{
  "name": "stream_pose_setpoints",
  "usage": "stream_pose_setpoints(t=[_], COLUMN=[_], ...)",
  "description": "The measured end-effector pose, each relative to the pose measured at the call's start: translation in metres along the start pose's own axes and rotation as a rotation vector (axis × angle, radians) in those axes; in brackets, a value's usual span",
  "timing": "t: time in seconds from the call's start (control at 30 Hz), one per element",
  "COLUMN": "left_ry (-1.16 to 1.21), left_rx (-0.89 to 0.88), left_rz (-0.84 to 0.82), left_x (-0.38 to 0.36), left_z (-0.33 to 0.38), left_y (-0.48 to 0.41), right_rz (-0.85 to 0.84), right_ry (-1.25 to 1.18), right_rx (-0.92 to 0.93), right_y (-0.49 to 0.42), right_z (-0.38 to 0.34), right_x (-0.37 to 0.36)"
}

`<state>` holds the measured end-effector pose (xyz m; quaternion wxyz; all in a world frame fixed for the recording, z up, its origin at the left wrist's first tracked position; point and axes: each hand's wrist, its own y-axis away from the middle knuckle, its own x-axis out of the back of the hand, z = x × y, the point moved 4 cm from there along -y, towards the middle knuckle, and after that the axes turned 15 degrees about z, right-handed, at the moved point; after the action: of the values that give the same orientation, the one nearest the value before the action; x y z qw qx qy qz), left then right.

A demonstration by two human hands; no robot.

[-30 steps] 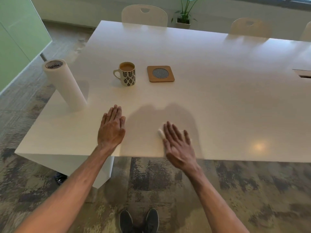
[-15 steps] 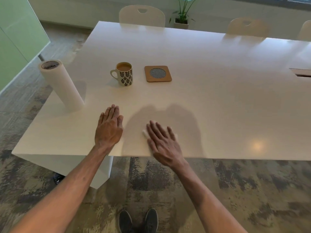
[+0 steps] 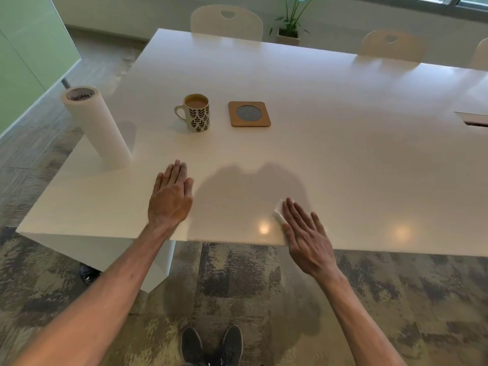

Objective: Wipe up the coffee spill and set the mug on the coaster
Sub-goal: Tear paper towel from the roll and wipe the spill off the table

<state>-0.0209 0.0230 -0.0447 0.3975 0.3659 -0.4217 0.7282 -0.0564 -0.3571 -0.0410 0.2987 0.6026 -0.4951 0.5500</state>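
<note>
A white mug [image 3: 197,116] with a black leaf pattern stands full of coffee on the white table [image 3: 330,143]. Just to its right lies a square cork coaster [image 3: 249,113] with a grey round centre; mug and coaster are apart. My left hand [image 3: 171,196] lies flat on the table near the front edge, fingers together, holding nothing. My right hand [image 3: 306,235] presses flat on a folded white paper towel [image 3: 278,214] at the table's front edge; only a corner of the towel shows past the fingers. No coffee spill is visible on the tabletop.
A paper towel roll [image 3: 96,126] stands upright at the table's left edge. White chairs [image 3: 226,22] line the far side, with a potted plant [image 3: 289,27] behind. A cable slot [image 3: 474,120] sits at the right. My shoes [image 3: 211,344] show below.
My right hand slid the paper towel left, then back right along the front edge. My left hand stayed flat in place. Mug and coaster have not moved.
</note>
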Motion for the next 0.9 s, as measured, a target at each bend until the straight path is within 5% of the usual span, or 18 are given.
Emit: stream_pose_setpoints(t=[0.5,0.67,0.9], left_ry=[0.001,0.024,-0.010], left_rx=[-0.007,0.000,-0.013], left_rz=[-0.008,-0.019,-0.013], left_x=[-0.001,-0.002,-0.002], left_z=[0.000,-0.002,-0.004], left_y=[-0.002,0.001,-0.001], right_rz=[-0.054,-0.061,-0.047], right_ry=[-0.137,-0.124,-0.065], right_rx=[0.232,0.154,-0.189], right_y=[-0.048,-0.071,-0.150], right_z=[-0.151,-0.137,-0.030], right_x=[-0.046,-0.044,-0.028])
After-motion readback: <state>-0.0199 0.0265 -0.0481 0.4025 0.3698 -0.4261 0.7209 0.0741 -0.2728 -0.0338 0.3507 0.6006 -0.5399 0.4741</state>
